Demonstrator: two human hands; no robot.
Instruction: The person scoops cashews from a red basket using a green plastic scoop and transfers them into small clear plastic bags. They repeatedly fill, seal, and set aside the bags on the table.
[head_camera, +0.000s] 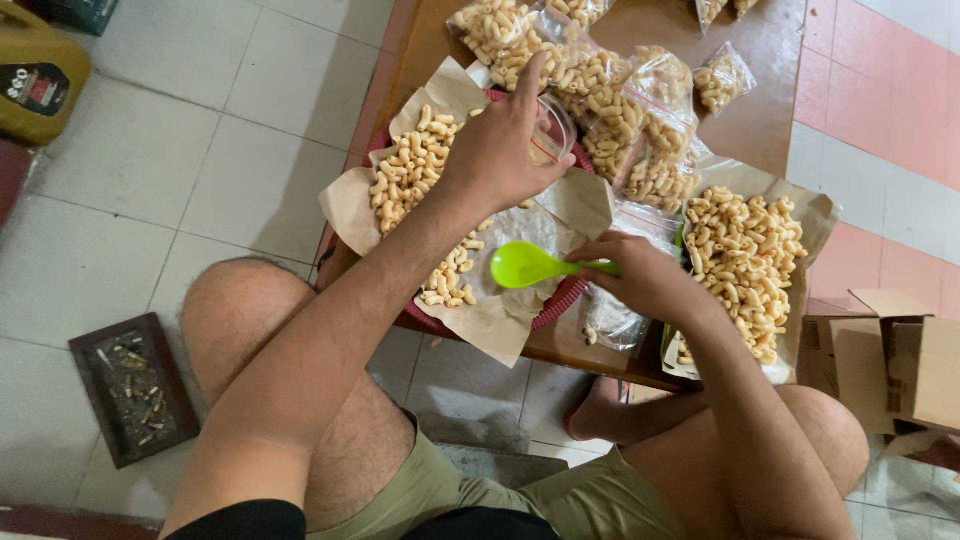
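Tiled floor all around, pale grey squares with pink ones off at 3 o'clock, and a low brown table (770, 110) in the middle of it. On the table sits a red basket (560, 297) lined with brown paper (500, 315), with a heap of pale macaroni snacks (408, 170) on the paper. Left hand (500, 150) is closed around a small clear plastic bag (553, 128) at about 12 o'clock of the basket, holding it over the snacks. Right hand (645, 275) pinches the handle of a bright green spoon (525, 265), bowl looking empty and hanging just above the paper. Filled bags (640, 130) are piled at 1 o'clock, and a second paper-lined heap (745, 260) sits at 3 o'clock. Cardboard box (885, 365) at 4, dark ashtray (130, 390) on the floor at 8. My guess at the risk: the bag mouth looks floppy, so a loaded spoon could miss it and scatter pieces off the paper onto the floor.
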